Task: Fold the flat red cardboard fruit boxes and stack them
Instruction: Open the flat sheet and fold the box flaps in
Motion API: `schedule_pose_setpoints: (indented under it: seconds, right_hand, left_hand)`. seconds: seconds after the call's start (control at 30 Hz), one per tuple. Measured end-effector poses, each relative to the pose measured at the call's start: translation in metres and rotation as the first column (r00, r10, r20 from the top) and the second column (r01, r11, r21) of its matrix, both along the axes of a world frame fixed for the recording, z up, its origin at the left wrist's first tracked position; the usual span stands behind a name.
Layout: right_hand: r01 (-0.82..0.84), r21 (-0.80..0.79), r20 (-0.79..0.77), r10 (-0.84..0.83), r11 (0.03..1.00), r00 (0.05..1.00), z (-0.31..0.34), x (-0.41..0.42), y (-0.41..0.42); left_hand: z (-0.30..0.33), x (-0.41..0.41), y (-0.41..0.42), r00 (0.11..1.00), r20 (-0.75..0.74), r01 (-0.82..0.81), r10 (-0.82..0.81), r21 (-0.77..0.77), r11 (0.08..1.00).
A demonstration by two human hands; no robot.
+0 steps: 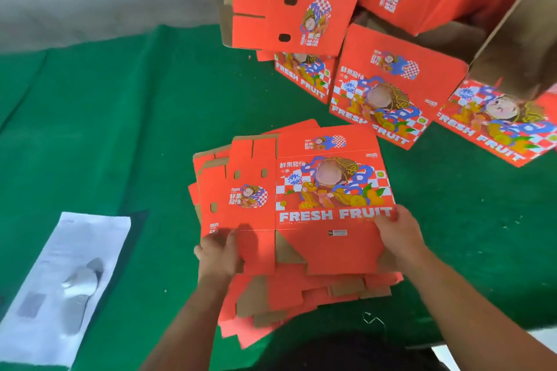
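Now both hands reach forward: left hand (218,253), right hand (398,238), fingers gripping flat box (301,205) near edge.

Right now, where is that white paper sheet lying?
The white paper sheet lies flat on the green mat at the lower left of the head view, left of the pile of flat red boxes and apart from it.

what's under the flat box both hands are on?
Under the top flat box, held by the left hand and right hand, lies a pile of flat boxes on the green mat. Their count is hidden.
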State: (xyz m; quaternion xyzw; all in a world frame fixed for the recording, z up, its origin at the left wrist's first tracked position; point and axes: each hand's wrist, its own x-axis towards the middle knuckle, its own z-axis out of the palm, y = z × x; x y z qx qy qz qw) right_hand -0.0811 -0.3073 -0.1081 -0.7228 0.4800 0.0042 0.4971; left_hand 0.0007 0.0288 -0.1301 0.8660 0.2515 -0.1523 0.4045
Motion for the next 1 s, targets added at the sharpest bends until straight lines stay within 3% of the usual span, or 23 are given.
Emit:
schedule_pose_setpoints:
  seconds: [0.07, 0.3, 0.5, 0.57, 0.67, 0.87, 1.0]
  right_hand:
    - [0.020, -0.067, 0.018, -0.019, 0.998, 1.000, 0.014, 0.005, -0.002]
    - [-0.134, -0.154, -0.035, 0.130, 0.979, 0.991, 0.054, 0.014, -0.018]
    - [-0.243, -0.190, -0.108, 0.226, 0.951, 0.968, 0.076, -0.005, -0.030]
    - [-0.265, -0.234, -0.139, 0.238, 0.935, 0.961, 0.083, -0.012, -0.035]
    - [-0.274, -0.271, -0.122, 0.249, 0.923, 0.961, 0.092, -0.023, -0.048]
    - [-0.203, -0.256, -0.008, 0.208, 0.945, 0.978, 0.097, -0.042, -0.076]
    - [-0.087, -0.145, 0.128, 0.106, 0.986, 0.986, 0.107, -0.058, -0.112]
  left_hand:
    - [0.011, 0.006, 0.003, 0.999, 0.033, -0.035, 0.043, -0.201, 0.979]
    - [0.045, 0.029, -0.002, 0.972, 0.201, 0.177, -0.118, -0.307, 0.935]
    - [0.063, 0.035, -0.008, 0.964, 0.250, 0.181, -0.091, -0.368, 0.912]
    - [0.070, 0.031, -0.012, 0.955, 0.248, 0.237, -0.163, -0.306, 0.922]
    - [0.081, 0.023, -0.015, 0.895, 0.206, 0.419, -0.395, -0.093, 0.903]
    - [0.086, -0.003, -0.056, 0.902, 0.355, 0.398, -0.247, -0.457, 0.795]
    - [0.101, -0.005, -0.066, 0.924, 0.314, 0.380, -0.219, -0.678, 0.629]
